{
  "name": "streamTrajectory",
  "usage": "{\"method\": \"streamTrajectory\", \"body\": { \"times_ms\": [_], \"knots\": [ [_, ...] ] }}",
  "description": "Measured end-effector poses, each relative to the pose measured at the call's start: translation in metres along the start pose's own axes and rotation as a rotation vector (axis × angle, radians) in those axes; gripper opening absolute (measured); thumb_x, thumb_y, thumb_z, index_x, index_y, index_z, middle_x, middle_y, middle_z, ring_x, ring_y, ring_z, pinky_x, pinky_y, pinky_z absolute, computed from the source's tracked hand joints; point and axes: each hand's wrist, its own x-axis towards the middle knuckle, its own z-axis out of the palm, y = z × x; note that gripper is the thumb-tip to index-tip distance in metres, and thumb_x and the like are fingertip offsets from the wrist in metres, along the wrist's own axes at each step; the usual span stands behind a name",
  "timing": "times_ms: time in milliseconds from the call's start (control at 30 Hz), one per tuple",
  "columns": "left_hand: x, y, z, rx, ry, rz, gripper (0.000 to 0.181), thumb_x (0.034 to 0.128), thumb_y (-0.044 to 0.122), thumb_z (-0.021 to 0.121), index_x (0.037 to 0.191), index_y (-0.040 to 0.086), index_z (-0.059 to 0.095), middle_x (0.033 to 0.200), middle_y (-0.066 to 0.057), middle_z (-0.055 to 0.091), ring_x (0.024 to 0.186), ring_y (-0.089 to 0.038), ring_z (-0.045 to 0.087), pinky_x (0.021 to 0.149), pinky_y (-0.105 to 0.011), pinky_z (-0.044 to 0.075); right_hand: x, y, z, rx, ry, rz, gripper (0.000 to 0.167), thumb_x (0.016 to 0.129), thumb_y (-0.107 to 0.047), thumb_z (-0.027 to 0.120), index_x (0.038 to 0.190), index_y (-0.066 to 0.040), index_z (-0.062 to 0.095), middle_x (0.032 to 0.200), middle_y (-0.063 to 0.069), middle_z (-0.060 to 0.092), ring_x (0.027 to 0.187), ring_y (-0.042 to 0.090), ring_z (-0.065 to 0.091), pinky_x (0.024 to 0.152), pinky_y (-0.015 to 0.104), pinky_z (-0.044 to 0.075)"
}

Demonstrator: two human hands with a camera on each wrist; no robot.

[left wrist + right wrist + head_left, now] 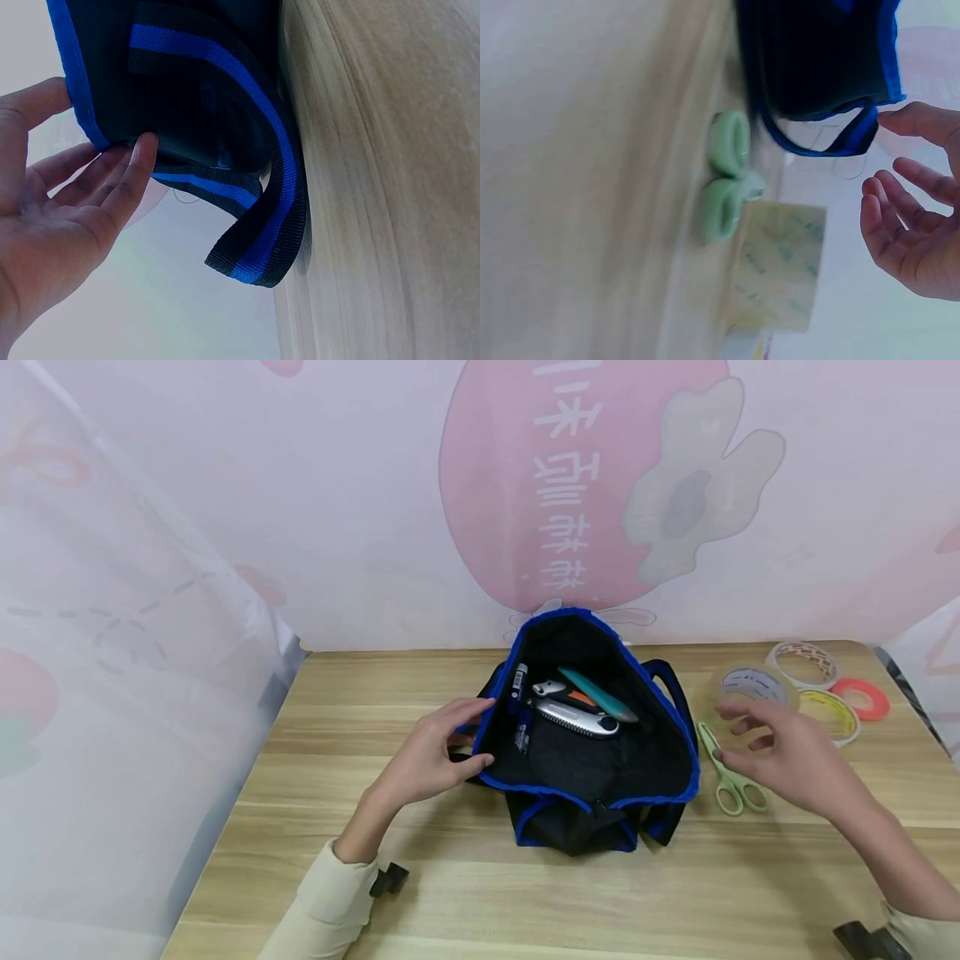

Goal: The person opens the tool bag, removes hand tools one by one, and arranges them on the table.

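Nearest me, my cream left sleeve (322,897) comes in over the tabletop (480,910), and wood grain runs on between it and my right arm, leaving room in front of the bag. My left hand (435,747) is spread, thumb and fingers lightly bent, touching the left rim of the black tool bag (663,747). The bag stands mid-table with its blue-trimmed mouth open and facing up. From my left wrist I see what the head view mostly hides: a blue-striped webbing strap (285,169) looping off the bag's left side, down by the wood.

Only the head view shows what lies inside: two markers (518,689) by the left wall, a silver cutter (577,717), and beyond it a teal tool (600,696).

My right hand (791,747), relaxed with its fingers loosely bent apart, hovers over the green scissors (726,774), just right of the bag. From the right wrist, my thumb appears close to the bag's right handle (682,693); I can't tell whether they touch.

Farther right sit the packing tape (726,678), whose tall printed side only the wrist view shows, then a yellow-cored roll (853,727), a red-orange roll (879,702) and, farthest, a white roll (808,653). The table's far edge meets the printed backdrop (360,527); wood stretches left of the bag to the slanting left edge.
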Motion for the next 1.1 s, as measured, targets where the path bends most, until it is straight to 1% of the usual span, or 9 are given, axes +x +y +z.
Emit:
{"method": "streamTrajectory", "body": {
  "times_ms": [167,300,433,567,667,767,900,1000,1100],
  "knots": [
    [0.000,0.000,0.000,-0.004,-0.003,0.004,0.073,0.0915,0.004,0.084,0.157,0.003,0.053,0.153,-0.014,0.058,0.125,-0.035,0.068,0.095,-0.045,0.067,0.012,-0.015,-0.001,-0.022,0.053,-0.083,0.057,0.079,-0.005,0.094,0.131,-0.004,0.072,0.119,0.014,0.076,0.097,-0.015,0.056,0.074,0.005,0.055],
    [0.000,0.001,0.000,0.004,0.004,0.012,0.073,0.0911,0.004,0.084,0.157,0.004,0.053,0.153,-0.015,0.058,0.125,-0.034,0.068,0.094,-0.044,0.067,0.022,-0.026,0.002,0.017,0.085,-0.164,0.060,0.075,-0.002,0.096,0.130,-0.005,0.073,0.116,0.011,0.075,0.098,-0.019,0.053,0.078,0.002,0.053],
    [0.000,0.002,-0.001,0.012,0.008,0.015,0.074,0.0908,0.004,0.085,0.157,0.005,0.053,0.155,-0.014,0.058,0.124,-0.032,0.069,0.094,-0.043,0.067,0.032,-0.037,0.006,0.044,0.110,-0.231,0.066,0.072,0.000,0.097,0.132,-0.005,0.073,0.118,0.010,0.074,0.099,-0.016,0.056,0.081,0.000,0.052],
    [0.000,0.002,-0.001,0.017,0.011,0.019,0.075,0.0906,0.004,0.085,0.158,0.006,0.052,0.155,-0.015,0.057,0.124,-0.032,0.069,0.094,-0.042,0.067,0.041,-0.048,0.009,0.052,0.101,-0.259,0.066,0.073,-0.002,0.097,0.134,-0.008,0.072,0.118,0.007,0.073,0.101,-0.013,0.056,0.083,0.000,0.052],
    [0.000,0.002,-0.002,0.017,0.015,0.027,0.075,0.0901,0.003,0.085,0.158,0.005,0.052,0.155,-0.015,0.057,0.124,-0.033,0.070,0.094,-0.042,0.067,0.048,-0.055,0.011,0.069,0.076,-0.274,0.064,0.076,-0.001,0.096,0.134,-0.007,0.072,0.121,0.008,0.072,0.103,-0.007,0.057,0.084,0.001,0.053],
    [0.000,0.002,-0.002,0.013,0.015,0.024,0.074,0.0902,0.003,0.085,0.157,0.004,0.053,0.155,-0.015,0.058,0.124,-0.035,0.070,0.093,-0.041,0.067,0.053,-0.061,0.014,0.075,0.061,-0.298,0.062,0.076,0.000,0.095,0.133,-0.005,0.071,0.126,0.010,0.072,0.103,0.007,0.065,0.082,0.006,0.057],
    [0.000,0.000,-0.001,0.015,0.011,0.013,0.073,0.0906,0.004,0.085,0.157,0.004,0.053,0.155,-0.014,0.058,0.124,-0.036,0.070,0.093,-0.037,0.067,0.059,-0.065,0.018,0.078,0.030,-0.305,0.062,0.076,-0.001,0.095,0.133,-0.006,0.071,0.128,0.011,0.072,0.098,0.022,0.074,0.080,0.025,0.066],
    [0.000,0.000,0.000,0.015,0.009,0.008,0.073,0.0909,0.005,0.085,0.157,0.005,0.053,0.154,-0.013,0.058,0.123,-0.036,0.070,0.094,-0.036,0.067,0.064,-0.068,0.021,0.083,-0.004,-0.301,0.063,0.077,-0.001,0.095,0.135,-0.008,0.070,0.126,0.012,0.073,0.094,0.024,0.077,0.080,0.040,0.068],
    [0.000,0.000,0.000,0.013,0.008,0.010,0.073,0.0908,0.005,0.085,0.157,0.005,0.053,0.155,-0.013,0.058,0.122,-0.035,0.071,0.093,-0.038,0.067,0.068,-0.072,0.025,0.086,-0.041,-0.301,0.064,0.078,-0.003,0.094,0.137,-0.010,0.070,0.128,0.013,0.073,0.096,0.024,0.077,0.082,0.047,0.068]
  ]
}}
